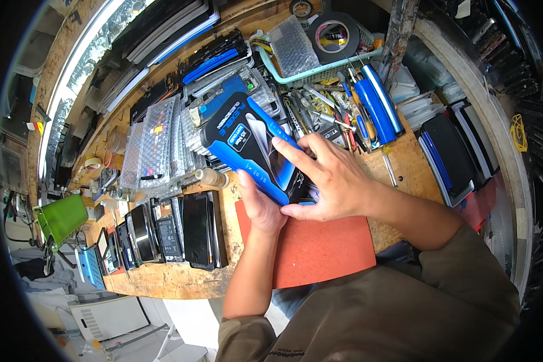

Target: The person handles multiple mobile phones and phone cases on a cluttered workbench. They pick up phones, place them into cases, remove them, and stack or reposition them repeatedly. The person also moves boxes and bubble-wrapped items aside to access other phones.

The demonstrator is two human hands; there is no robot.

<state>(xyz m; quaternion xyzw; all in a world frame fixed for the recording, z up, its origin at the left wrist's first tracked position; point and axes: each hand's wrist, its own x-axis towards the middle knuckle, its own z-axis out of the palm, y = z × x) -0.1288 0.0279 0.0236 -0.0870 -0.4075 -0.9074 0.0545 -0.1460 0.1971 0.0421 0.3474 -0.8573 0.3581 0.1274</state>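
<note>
A blue and black cardboard box (253,140), printed with a picture of a phone screen, is held tilted above a red work mat (326,253). My left hand (261,203) supports its lower left edge, thumb along the side, the other fingers hidden beneath. My right hand (330,176) lies over the box's lower right end, with the index finger on its printed face and the thumb at its bottom edge. Left of the mat, several phones stand in a row, the nearest a black phone (198,231). A small capped bottle (211,178) lies close to the box.
Behind the box are bubble-wrapped parcels (158,140), stacked phone parts and a pile of hand tools (326,108). A mint plastic basket (298,81) holds a roll of black tape (353,47). Blue rolls (375,108) stand at the right. A green bin (63,219) hangs at the left edge.
</note>
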